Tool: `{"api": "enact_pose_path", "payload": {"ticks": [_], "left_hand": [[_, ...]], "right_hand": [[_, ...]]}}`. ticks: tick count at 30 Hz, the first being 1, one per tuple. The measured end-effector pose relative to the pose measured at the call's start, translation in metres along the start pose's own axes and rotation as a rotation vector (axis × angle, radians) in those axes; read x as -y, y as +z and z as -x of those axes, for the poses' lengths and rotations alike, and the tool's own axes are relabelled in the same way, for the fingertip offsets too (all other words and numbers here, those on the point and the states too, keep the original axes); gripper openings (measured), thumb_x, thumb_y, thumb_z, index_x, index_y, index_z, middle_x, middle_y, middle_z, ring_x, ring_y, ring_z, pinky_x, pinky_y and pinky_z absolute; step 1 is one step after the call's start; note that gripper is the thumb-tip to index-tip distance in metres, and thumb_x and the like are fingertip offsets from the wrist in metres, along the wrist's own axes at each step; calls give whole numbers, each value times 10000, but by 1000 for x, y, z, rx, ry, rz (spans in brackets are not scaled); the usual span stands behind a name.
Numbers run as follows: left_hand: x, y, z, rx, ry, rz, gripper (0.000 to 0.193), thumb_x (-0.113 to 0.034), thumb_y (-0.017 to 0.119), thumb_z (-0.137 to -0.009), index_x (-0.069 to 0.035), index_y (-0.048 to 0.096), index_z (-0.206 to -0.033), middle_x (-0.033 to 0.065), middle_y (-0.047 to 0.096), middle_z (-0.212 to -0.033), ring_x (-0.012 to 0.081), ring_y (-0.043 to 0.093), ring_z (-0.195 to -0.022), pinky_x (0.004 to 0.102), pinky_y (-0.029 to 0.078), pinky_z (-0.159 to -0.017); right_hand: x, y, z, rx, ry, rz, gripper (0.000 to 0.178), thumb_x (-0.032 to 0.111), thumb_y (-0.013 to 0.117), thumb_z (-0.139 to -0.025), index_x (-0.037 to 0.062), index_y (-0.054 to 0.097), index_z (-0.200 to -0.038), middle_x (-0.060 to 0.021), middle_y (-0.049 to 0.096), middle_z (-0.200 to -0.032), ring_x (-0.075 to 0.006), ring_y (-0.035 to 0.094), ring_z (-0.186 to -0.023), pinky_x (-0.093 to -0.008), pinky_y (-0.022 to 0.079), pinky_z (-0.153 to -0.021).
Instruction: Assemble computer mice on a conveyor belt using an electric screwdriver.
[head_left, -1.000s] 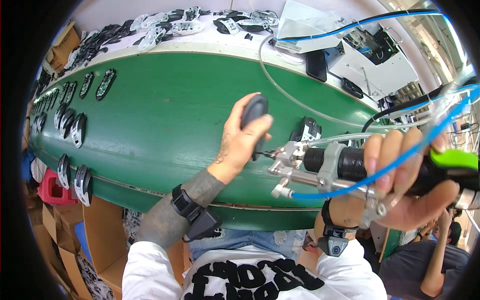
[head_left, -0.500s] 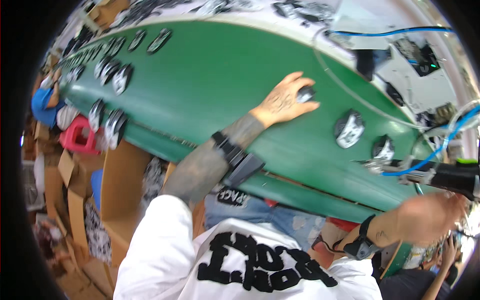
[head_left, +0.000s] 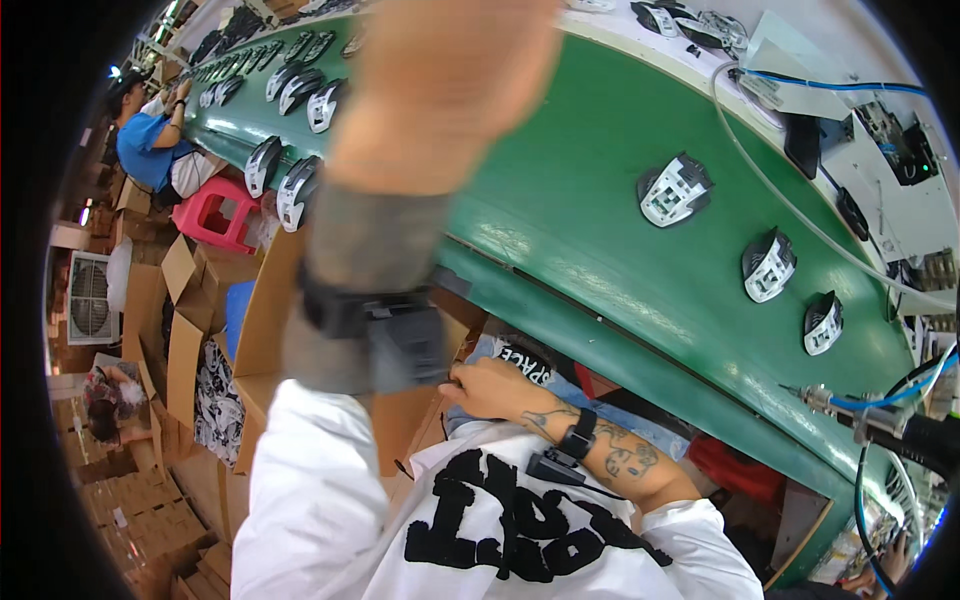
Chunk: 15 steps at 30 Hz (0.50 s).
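Observation:
My left hand (head_left: pixel 450 90) is raised high over the green work surface, so smeared by motion that its fingers cannot be read. My right hand (head_left: pixel 488 388) is low in front of my body, by the jeans, its fingers curled in. Whatever it may hold is hidden. Across the work surface to the right lie three black-and-white mouse-shaped shells: one (head_left: pixel 677 190) farthest back, a second (head_left: pixel 769 265) in the middle and a third (head_left: pixel 823 323) nearest the right end. No hand touches them.
A black tool with a metal tip and blue hose (head_left: pixel 820 398) juts in at right. More shells (head_left: pixel 297 192) line the left side. Below stand an open cardboard box (head_left: pixel 265 330) and a pink stool (head_left: pixel 217 212); a person in blue (head_left: pixel 150 145) sits beyond.
My left hand has left the shell it was gripping, which now lies on the green surface, and swung up and left. My right hand has come from the tool to my body. The view has turned.

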<state>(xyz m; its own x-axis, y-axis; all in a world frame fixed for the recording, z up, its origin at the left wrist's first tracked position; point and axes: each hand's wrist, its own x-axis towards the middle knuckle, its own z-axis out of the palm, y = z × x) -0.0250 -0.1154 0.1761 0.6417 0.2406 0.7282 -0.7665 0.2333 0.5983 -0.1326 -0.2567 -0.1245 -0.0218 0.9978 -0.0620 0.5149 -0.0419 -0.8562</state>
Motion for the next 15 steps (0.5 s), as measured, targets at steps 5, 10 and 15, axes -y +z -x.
{"api": "enact_pose_path", "payload": {"ticks": [5,10,15], "left_hand": [[-116,-80,54,-100,28,-1155,162,-147,561,-877,-47,617,-991,56,601,-942,118,543,-844,243,434,-755],[-109,-109,190,-119,-1154,-964,116,-97,588,-862,-59,604,-970,1,592,-840,90,563,-786,235,473,-703],[-36,-126,382,472,-1367,-798,549,-154,626,-760,-73,458,-1276,72,628,-1029,190,597,-896,294,480,-769]], "right_hand": [[11,0,8,30,117,148,200,218,550,-826,28,571,-885,-187,631,-735,-340,639,-677,-430,517,-600],[52,-46,48,-186,-304,-3,97,129,599,-779,55,565,-833,-75,575,-696,-254,611,-639,-353,506,-567],[94,-94,58,-380,-697,146,123,80,657,-736,104,614,-849,28,453,-654,-128,487,-565,-245,411,-503]]}}
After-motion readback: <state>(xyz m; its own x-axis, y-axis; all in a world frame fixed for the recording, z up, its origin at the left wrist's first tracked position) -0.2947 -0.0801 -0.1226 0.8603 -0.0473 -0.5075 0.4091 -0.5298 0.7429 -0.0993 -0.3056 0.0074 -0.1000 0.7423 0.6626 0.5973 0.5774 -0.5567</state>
